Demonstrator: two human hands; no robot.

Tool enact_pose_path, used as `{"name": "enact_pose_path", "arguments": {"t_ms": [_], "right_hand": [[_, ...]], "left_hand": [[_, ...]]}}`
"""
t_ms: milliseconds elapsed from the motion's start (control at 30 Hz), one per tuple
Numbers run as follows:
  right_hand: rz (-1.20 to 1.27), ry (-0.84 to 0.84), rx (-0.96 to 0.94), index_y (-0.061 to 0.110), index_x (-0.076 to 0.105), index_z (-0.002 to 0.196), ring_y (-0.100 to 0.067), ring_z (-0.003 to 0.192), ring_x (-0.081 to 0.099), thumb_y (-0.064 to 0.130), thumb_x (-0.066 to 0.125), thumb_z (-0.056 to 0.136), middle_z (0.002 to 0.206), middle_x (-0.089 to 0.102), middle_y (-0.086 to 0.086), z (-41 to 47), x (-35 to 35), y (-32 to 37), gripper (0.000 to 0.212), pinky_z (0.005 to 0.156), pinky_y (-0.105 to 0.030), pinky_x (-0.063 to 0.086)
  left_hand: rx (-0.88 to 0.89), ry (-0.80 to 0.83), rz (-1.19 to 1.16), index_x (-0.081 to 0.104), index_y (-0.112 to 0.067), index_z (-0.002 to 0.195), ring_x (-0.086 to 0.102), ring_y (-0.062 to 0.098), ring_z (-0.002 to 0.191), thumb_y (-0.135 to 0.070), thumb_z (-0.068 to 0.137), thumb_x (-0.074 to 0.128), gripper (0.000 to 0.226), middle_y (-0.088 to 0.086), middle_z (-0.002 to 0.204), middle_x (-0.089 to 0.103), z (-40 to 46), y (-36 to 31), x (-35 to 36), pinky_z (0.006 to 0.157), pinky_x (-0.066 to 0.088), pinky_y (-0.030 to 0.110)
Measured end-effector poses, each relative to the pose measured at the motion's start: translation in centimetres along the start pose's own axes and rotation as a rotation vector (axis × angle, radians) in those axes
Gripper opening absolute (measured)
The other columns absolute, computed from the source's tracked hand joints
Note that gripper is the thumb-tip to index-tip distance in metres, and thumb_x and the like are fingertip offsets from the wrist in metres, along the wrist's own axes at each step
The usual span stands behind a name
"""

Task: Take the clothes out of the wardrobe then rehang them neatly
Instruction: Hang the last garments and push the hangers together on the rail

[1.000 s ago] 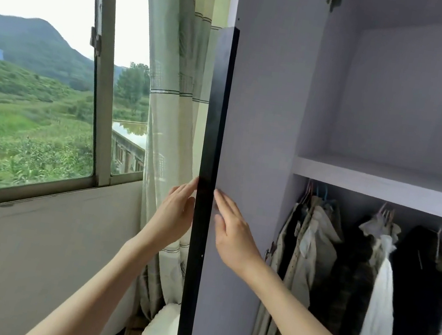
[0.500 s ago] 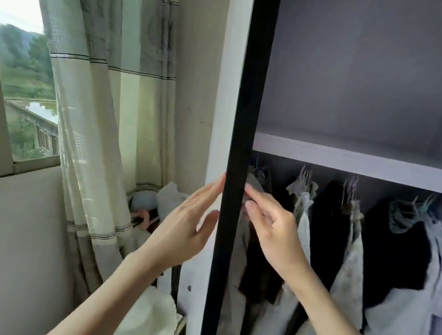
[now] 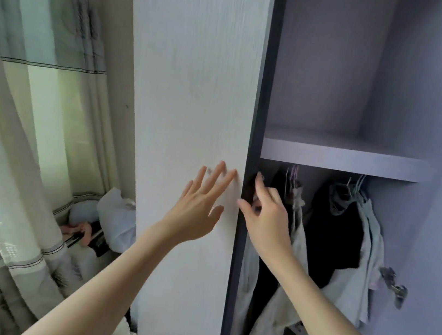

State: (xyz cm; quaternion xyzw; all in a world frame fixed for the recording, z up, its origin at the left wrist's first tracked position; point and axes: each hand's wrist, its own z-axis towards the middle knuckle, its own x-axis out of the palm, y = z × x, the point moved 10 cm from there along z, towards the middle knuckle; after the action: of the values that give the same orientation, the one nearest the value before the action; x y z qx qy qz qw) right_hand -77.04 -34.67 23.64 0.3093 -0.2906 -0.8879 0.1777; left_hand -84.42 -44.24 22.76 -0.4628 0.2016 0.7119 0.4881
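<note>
The white wardrobe door (image 3: 198,78) stands open, its dark edge (image 3: 262,87) facing me. My left hand (image 3: 196,209) lies flat on the door's white face with fingers spread. At the dark edge my right hand (image 3: 267,217) pinches the door, thumb on the front, fingers behind. Inside, under the shelf (image 3: 339,156), clothes hang on hangers (image 3: 355,184): a black garment (image 3: 332,241), a pale one (image 3: 368,246) to its right, and another pale one (image 3: 274,304) partly hidden behind my right forearm.
A striped green curtain (image 3: 36,111) hangs at the left. White bags and bundles (image 3: 114,217) lie on the floor between curtain and door. A metal hinge (image 3: 394,285) sticks out from the wardrobe's right inner wall (image 3: 434,228).
The view has turned right, away from the window. The door's white face now shows instead of only its edge. My left hand has flattened onto that face; my right hand stays at the edge.
</note>
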Motion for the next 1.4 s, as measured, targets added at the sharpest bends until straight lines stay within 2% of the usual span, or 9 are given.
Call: {"name": "enact_pose_path", "arguments": {"t_ms": [167,267,467,633,900,1133,1200,1267,1400], "right_hand": [[-0.005,-0.045,0.085,0.021,0.034,0.142,-0.016,0.098,0.057,0.023,0.057,0.092,0.106,0.058,-0.006,2.8,-0.9,-3.6,0.055,0.081,-0.006,0.04],[0.031,-0.084,0.118,0.017,0.044,0.137,-0.02,0.099,0.059,0.018,0.059,0.09,0.11,0.062,-0.012,4.4,-1.3,-5.4,0.049,0.083,-0.012,0.04],[-0.018,-0.243,0.097,0.006,0.056,0.125,-0.001,0.072,0.053,0.01,0.061,0.088,0.092,0.059,0.001,7.1,-1.4,-7.5,0.038,0.07,0.0,0.036],[-0.018,-0.239,0.251,0.014,0.062,0.12,-0.015,0.087,0.064,0.023,0.061,0.089,0.106,0.067,0.0,8.9,-0.7,-11.1,0.032,0.083,-0.027,0.049],[0.075,-0.143,0.355,0.013,0.059,0.123,-0.015,0.096,0.062,0.012,0.057,0.091,0.104,0.063,0.004,11.1,1.0,-14.5,0.032,0.088,-0.039,0.052],[-0.003,-0.095,0.284,0.014,0.057,0.125,-0.005,0.098,0.057,0.02,0.053,0.094,0.114,0.061,0.005,10.8,1.3,-14.8,0.032,0.086,-0.014,0.043],[-0.017,-0.109,0.257,0.017,0.051,0.13,-0.003,0.103,0.053,0.023,0.052,0.094,0.124,0.055,0.006,9.6,0.6,-14.2,0.037,0.09,-0.016,0.042],[-0.066,-0.109,0.207,0.021,0.043,0.136,-0.002,0.117,0.046,0.027,0.05,0.095,0.133,0.047,0.01,7.9,-1.1,-13.1,0.043,0.101,-0.021,0.038],[-0.262,-0.136,0.068,0.021,0.035,0.142,0.002,0.13,0.03,0.027,0.048,0.096,0.14,0.036,0.015,3.7,-7.0,-10.3,0.048,0.102,-0.006,0.018]], "left_hand": [[-0.014,-0.004,0.04,-0.023,-0.043,0.138,-0.023,0.023,0.14,-0.028,0.093,0.053,0.09,-0.014,0.144,-0.037,3.3,2.0,3.5,0.115,0.001,0.046],[0.033,-0.066,0.11,-0.025,-0.046,0.137,-0.028,0.023,0.137,-0.025,0.091,0.057,0.097,-0.012,0.145,-0.036,5.3,3.0,4.2,0.115,0.001,0.047],[0.054,-0.187,0.167,-0.011,-0.044,0.14,-0.019,0.031,0.14,-0.023,0.082,0.07,0.101,0.0,0.153,-0.019,10.2,4.9,2.5,0.111,0.0,0.052],[0.049,-0.219,0.197,0.005,-0.038,0.145,-0.014,0.032,0.141,-0.026,0.067,0.082,0.11,-0.001,0.155,-0.012,12.6,5.6,4.0,0.106,0.011,0.062],[0.072,-0.321,0.278,0.024,-0.027,0.144,0.001,0.039,0.139,-0.02,0.054,0.089,0.112,0.009,0.155,0.006,14.4,6.3,5.0,0.097,0.021,0.07],[0.066,-0.334,0.313,0.032,-0.024,0.143,0.01,0.044,0.138,-0.021,0.053,0.09,0.108,0.014,0.154,0.016,14.3,6.3,5.2,0.097,0.024,0.069],[0.059,-0.3,0.302,0.033,-0.025,0.143,0.01,0.044,0.139,-0.024,0.058,0.087,0.101,0.013,0.154,0.015,14.2,6.1,4.9,0.098,0.025,0.067],[0.047,-0.238,0.23,0.022,-0.03,0.146,-0.004,0.036,0.141,-0.03,0.074,0.076,0.09,0.006,0.156,0.0,14.0,6.0,4.6,0.105,0.02,0.064],[0.016,-0.169,0.108,0.003,-0.031,0.145,-0.022,0.024,0.137,-0.036,0.091,0.055,0.076,-0.003,0.152,-0.017,12.0,4.1,4.7,0.114,0.003,0.053]]}}
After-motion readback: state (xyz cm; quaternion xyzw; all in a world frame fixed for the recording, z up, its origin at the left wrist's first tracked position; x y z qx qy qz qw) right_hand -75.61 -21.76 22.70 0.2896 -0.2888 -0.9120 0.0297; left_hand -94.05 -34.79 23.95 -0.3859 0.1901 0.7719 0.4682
